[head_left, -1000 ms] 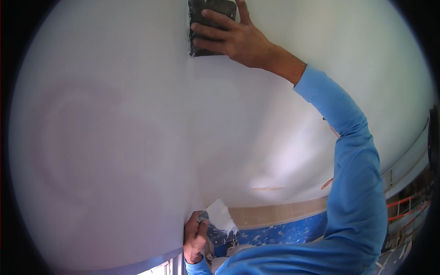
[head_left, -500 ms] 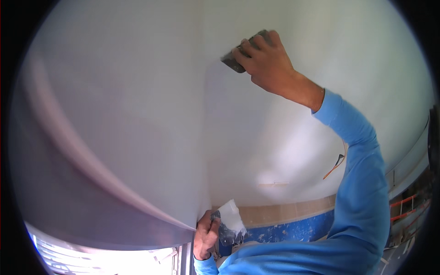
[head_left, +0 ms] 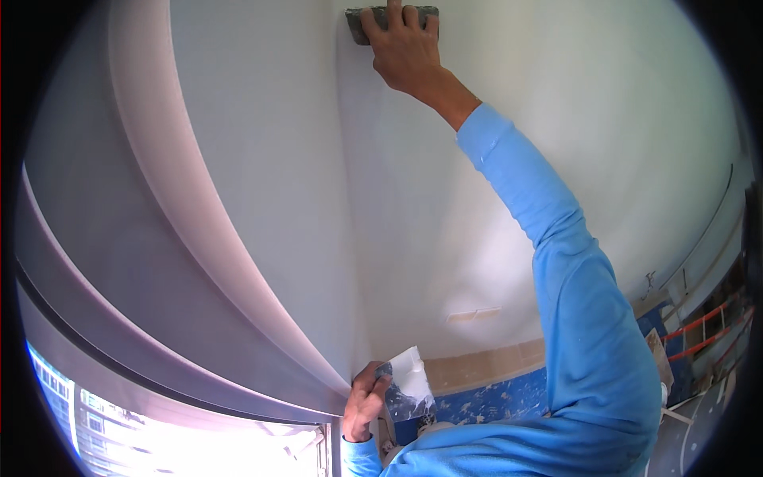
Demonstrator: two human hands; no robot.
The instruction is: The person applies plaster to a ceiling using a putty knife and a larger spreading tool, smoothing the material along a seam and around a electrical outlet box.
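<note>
Reaches higher now with right hand (head_left: 407, 60), fingers (head_left: 410, 19) spread, likely steadying blade (head_left: 356, 29). Pinches white-loaded scraper (head_left: 408, 381) in left hand (head_left: 365, 401).

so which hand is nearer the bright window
Left. The left hand, holding a flat tool with white paste, is just past the window's right edge; the right hand, holding a dark scraper, is far above it, at the wall.
</note>
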